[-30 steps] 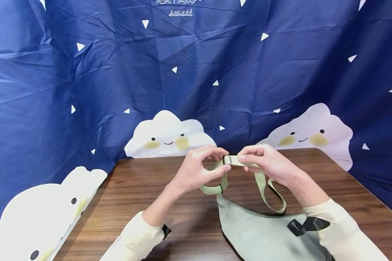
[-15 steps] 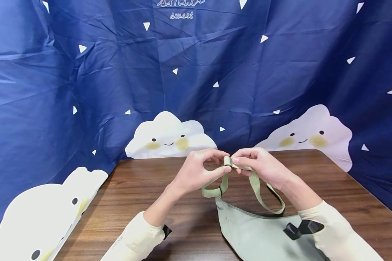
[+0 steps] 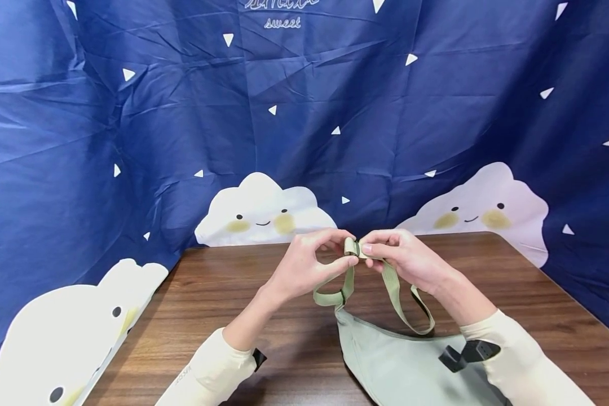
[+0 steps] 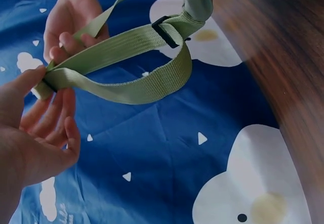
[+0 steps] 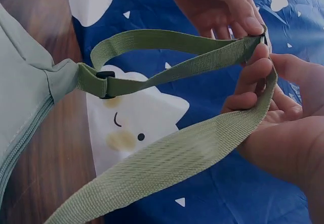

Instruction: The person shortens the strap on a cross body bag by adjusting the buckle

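A pale green shoulder bag (image 3: 401, 361) lies on the table with its webbing strap (image 3: 393, 290) lifted above it. My left hand (image 3: 307, 268) pinches the strap's slider buckle (image 3: 354, 248) between thumb and fingertips. Close by on the right, my right hand (image 3: 411, 256) pinches the strap right beside that buckle. Webbing bulges in a small fold at the slider. In the left wrist view a strap loop (image 4: 157, 85) runs from the fingers to a black ring (image 4: 164, 32) at the bag's end. The right wrist view shows the bag's zipper (image 5: 30, 133) and the strap's long part hanging from my right hand.
The brown wooden table (image 3: 223, 316) spans the front. Behind and to the left hangs a blue cloth (image 3: 304, 129) printed with clouds and triangles. Each sleeve carries a black strap mount near the wrist, and the right one (image 3: 469, 355) overlaps the bag.
My right hand has moved left along the strap, up to the buckle. A fold of webbing has risen at the slider, and the hanging strap has shifted left. The left hand stays nearly still.
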### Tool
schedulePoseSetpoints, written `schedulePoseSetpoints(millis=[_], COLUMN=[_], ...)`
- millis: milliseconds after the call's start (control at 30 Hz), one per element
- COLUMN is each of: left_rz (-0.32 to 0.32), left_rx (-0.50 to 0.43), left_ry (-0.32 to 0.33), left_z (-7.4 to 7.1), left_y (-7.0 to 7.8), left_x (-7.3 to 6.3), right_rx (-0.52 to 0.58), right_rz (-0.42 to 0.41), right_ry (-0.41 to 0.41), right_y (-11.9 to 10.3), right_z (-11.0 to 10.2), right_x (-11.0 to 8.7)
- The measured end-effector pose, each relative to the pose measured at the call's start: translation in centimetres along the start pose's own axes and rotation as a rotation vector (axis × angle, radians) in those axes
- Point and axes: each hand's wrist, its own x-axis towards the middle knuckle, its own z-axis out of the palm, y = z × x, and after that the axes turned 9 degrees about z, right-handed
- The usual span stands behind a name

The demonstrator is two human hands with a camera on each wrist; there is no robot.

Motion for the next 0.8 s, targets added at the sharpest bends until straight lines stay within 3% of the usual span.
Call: schedulePoseSetpoints(millis=[167,300,600,800], left_rz=[0.027,0.011,-0.003,-0.007], left_rx=[0.003,0.0,-0.031,-0.058], left_ry=[0.035,0.061,0.061,0.076], left_z=[-0.4,-0.7,-0.6,-0.8], left_y=[-0.1,0.2,3.1,3.5], left_x=[0.2,0.2,0.8,1.0], right_rx=[0.029,0.049,0.049,0.078], right_rz=[0.023,0.021,-0.009,0.022], right_ry=[0.01,0.005,-0.062,-0.055], right_y=[-0.3,-0.4,-0.4,-0.3], right_z=[-0.3,-0.5,0.0,-0.5], right_x=[-0.1,-0.2,-0.1,-0.4])
